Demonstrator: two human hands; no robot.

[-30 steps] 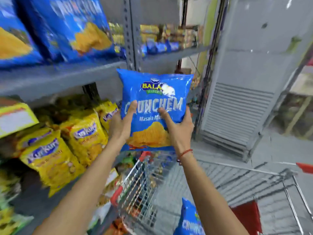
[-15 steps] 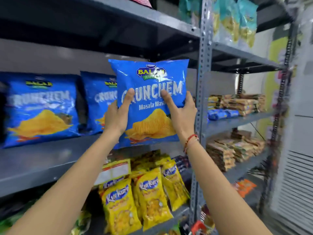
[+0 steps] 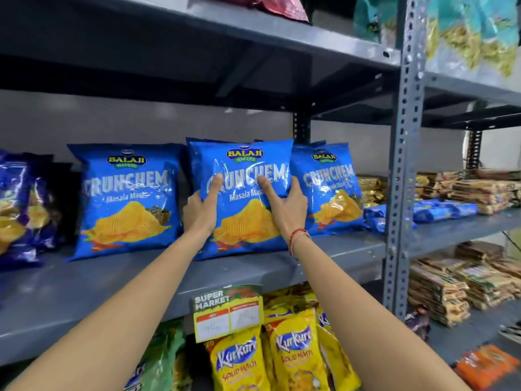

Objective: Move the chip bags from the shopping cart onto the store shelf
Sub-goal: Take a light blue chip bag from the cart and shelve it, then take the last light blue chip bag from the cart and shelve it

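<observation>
Two hands are closed on one blue chip bag point(image 3: 242, 198), which is held upright with its lower edge at or just above the grey shelf point(image 3: 338, 249), set back from the front edge. The left hand point(image 3: 201, 210) is clasped on the bag's left side, the right hand point(image 3: 287, 208) on its right side, thumbs pressed against the printed front. A red thread point(image 3: 296, 235) is worn on the right wrist. Matching bags are stood on either side: the left neighbour bag point(image 3: 127, 198) and the right neighbour bag point(image 3: 329, 190). Yellow snack packs point(image 3: 293, 354) are seen below the front edge.
</observation>
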